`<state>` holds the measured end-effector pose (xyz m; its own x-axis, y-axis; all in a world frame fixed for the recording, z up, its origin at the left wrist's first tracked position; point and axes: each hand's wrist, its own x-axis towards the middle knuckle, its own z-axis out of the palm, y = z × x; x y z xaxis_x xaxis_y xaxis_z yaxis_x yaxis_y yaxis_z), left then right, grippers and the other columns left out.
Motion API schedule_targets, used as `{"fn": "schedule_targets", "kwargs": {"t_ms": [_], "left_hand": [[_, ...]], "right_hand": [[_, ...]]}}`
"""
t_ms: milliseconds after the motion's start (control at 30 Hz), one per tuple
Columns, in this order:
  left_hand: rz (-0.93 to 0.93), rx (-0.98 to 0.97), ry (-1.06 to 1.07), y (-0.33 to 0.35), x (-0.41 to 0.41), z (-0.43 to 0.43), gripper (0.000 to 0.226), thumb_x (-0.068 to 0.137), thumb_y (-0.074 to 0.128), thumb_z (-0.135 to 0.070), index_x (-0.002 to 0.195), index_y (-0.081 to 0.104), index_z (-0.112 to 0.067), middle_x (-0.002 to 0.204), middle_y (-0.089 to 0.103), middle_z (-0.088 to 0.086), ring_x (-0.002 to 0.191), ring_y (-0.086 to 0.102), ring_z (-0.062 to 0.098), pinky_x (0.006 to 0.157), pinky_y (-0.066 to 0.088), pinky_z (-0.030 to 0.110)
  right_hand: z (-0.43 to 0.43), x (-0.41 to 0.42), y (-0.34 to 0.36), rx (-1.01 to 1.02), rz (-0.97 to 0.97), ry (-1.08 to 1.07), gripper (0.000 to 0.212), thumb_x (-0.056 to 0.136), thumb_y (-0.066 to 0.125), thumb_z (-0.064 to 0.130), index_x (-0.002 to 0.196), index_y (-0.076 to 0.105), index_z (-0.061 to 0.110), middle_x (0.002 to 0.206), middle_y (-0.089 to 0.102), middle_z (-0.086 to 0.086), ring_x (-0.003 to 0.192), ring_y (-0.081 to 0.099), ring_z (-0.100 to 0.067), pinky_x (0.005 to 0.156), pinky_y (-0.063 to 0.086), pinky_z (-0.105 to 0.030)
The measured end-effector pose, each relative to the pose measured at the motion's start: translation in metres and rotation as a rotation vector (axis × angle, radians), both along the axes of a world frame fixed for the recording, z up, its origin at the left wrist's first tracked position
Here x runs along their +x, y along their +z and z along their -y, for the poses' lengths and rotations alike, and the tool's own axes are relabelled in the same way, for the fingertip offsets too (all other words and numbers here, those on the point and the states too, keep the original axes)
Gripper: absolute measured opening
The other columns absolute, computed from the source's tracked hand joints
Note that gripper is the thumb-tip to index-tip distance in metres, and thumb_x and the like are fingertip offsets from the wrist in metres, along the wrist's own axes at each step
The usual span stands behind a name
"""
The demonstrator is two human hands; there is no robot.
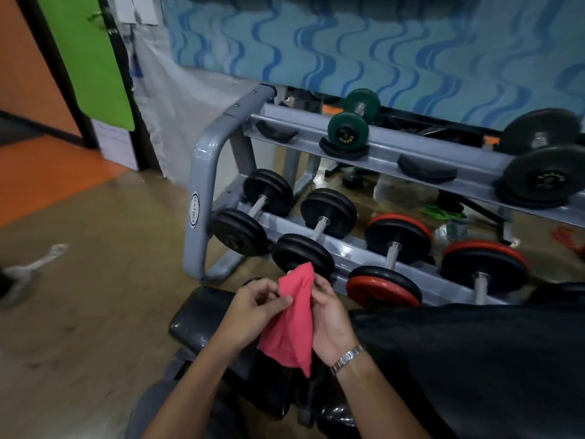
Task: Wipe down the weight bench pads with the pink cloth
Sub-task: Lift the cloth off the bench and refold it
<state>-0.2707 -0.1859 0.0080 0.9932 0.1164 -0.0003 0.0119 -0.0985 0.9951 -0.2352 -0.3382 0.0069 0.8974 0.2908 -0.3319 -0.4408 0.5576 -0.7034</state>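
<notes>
The wiping looks not yet started, or paused between passes: the pink cloth (292, 321) hangs in the air above the bench (196, 315), touching no pad that can be seen.

Going left to right. At 9 o'clock from the hands lies bare floor (95, 280). The small black pad of the bench sits at about 8 o'clock from the cloth, shiny, but whether it has been wiped cannot be told. The left hand (253, 307) comes in from 7 o'clock, its fingers (281, 301) pinched on the cloth's left edge. The cloth itself is bunched lengthwise, its top corner pointing to 12 o'clock and its tail hanging toward 6. The right hand (329, 321), with a metal bracelet (346, 359) at the wrist, closes on the cloth's right side, palm turned inward. At 3 o'clock stretches a broad dark surface (474, 359), probably the long pad or dark fabric; it is too dim to say. Beyond, at 12 to 2 o'clock, stands the dumbbell rack (202, 172).

In my judgement both hands are folding or regripping the cloth, and all the wiping is left
</notes>
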Motion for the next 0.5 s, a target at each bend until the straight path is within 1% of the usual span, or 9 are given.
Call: {"fn": "schedule_targets", "kwargs": {"t_ms": [67, 100, 133, 167, 233, 300, 367, 400, 500], "left_hand": [[0.064, 0.017, 0.018, 0.009, 0.000, 0.000, 0.025, 0.087, 0.073, -0.016, 0.084, 0.057, 0.002, 0.077, 0.057, 0.006, 0.075, 0.054, 0.015, 0.074, 0.043, 0.029], [0.068, -0.004, 0.025, 0.012, 0.001, 0.001, 0.023, 0.090, 0.070, -0.014, 0.085, 0.054, 0.002, 0.078, 0.056, 0.006, 0.075, 0.053, 0.017, 0.073, 0.043, 0.031], [0.059, -0.028, 0.037, 0.014, 0.001, 0.002, 0.022, 0.093, 0.067, -0.014, 0.086, 0.051, 0.001, 0.078, 0.056, 0.007, 0.074, 0.051, 0.018, 0.071, 0.042, 0.033], [0.046, -0.053, 0.058, 0.015, 0.002, 0.002, 0.023, 0.095, 0.065, -0.014, 0.086, 0.048, -0.001, 0.078, 0.056, 0.008, 0.072, 0.050, 0.019, 0.067, 0.041, 0.035], [0.029, -0.105, 0.115, 0.015, 0.003, 0.003, 0.022, 0.095, 0.064, -0.012, 0.085, 0.046, -0.004, 0.075, 0.055, 0.008, 0.068, 0.047, 0.020, 0.059, 0.039, 0.033], [0.020, -0.155, 0.172, 0.014, 0.002, 0.001, 0.022, 0.093, 0.066, -0.012, 0.081, 0.049, -0.011, 0.072, 0.053, 0.006, 0.065, 0.047, 0.019, 0.057, 0.039, 0.032], [0.008, -0.212, 0.207, 0.013, 0.001, -0.003, 0.022, 0.090, 0.072, -0.014, 0.078, 0.053, -0.019, 0.075, 0.055, 0.005, 0.069, 0.053, 0.020, 0.062, 0.045, 0.035], [0.007, -0.238, 0.212, 0.014, 0.000, -0.004, 0.022, 0.088, 0.074, -0.014, 0.079, 0.055, -0.020, 0.077, 0.057, 0.006, 0.070, 0.056, 0.021, 0.064, 0.047, 0.036], [0.002, -0.265, 0.196, 0.018, -0.002, -0.002, 0.022, 0.083, 0.079, -0.012, 0.083, 0.058, -0.006, 0.079, 0.060, 0.010, 0.071, 0.060, 0.020, 0.063, 0.052, 0.031]], "right_hand": [[0.001, -0.003, 0.009, -0.025, 0.017, 0.051, 0.040, 0.103, 0.046, 0.033, 0.128, 0.059, 0.004, 0.128, 0.064, -0.023, 0.123, 0.059, -0.035, 0.108, 0.044, -0.049], [0.002, -0.005, 0.012, -0.053, 0.032, 0.094, 0.046, 0.102, 0.046, 0.043, 0.127, 0.062, 0.008, 0.126, 0.066, -0.019, 0.120, 0.061, -0.031, 0.107, 0.046, -0.047], [0.004, -0.007, 0.012, -0.099, 0.071, 0.154, 0.047, 0.100, 0.048, 0.048, 0.127, 0.064, 0.013, 0.124, 0.068, -0.014, 0.118, 0.063, -0.027, 0.103, 0.048, -0.045], [0.004, -0.009, 0.013, -0.154, 0.120, 0.208, 0.042, 0.098, 0.054, 0.047, 0.126, 0.064, 0.017, 0.123, 0.069, -0.011, 0.114, 0.065, -0.024, 0.098, 0.051, -0.044], [0.004, -0.012, 0.009, -0.257, 0.180, 0.264, 0.035, 0.091, 0.069, 0.029, 0.123, 0.063, 0.020, 0.122, 0.069, -0.010, 0.107, 0.068, -0.022, 0.085, 0.056, -0.043], [0.003, -0.017, 0.006, -0.303, 0.193, 0.281, 0.048, 0.084, 0.077, 0.014, 0.127, 0.057, 0.019, 0.121, 0.069, -0.013, 0.106, 0.069, -0.025, 0.079, 0.058, -0.043], [0.001, -0.020, 0.005, -0.317, 0.204, 0.274, 0.064, 0.080, 0.081, 0.012, 0.135, 0.049, 0.023, 0.120, 0.069, -0.015, 0.105, 0.070, -0.025, 0.079, 0.059, -0.044], [0.001, -0.022, 0.004, -0.333, 0.226, 0.270, 0.074, 0.077, 0.083, 0.013, 0.138, 0.044, 0.028, 0.120, 0.068, -0.015, 0.106, 0.070, -0.024, 0.082, 0.059, -0.044], [-0.005, -0.027, 0.000, -0.419, 0.301, 0.281, 0.101, 0.067, 0.091, 0.019, 0.144, 0.031, 0.045, 0.126, 0.066, -0.006, 0.111, 0.068, -0.018, 0.093, 0.057, -0.044]]}}
